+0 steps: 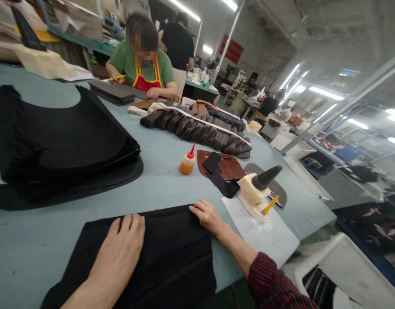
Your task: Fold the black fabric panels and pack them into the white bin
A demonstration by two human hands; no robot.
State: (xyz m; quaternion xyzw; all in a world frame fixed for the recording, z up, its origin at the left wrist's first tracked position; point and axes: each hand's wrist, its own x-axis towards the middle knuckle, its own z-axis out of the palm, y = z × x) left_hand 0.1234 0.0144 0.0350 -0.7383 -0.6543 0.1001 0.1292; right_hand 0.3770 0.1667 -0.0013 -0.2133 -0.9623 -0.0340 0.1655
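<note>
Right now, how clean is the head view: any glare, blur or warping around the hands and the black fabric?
Head view: even overhead light, soft shadows; left hand and right hand sharp on the black fabric sheet, whose dark surface shows little texture. Wide-angle warping tilts the pale blue table; ceiling tube lights blow out; right edge smeared.

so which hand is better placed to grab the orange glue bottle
Probably the right hand: it rests on the black fabric's far edge, nearer the orange glue bottle. The left hand lies flat farther back.
</note>
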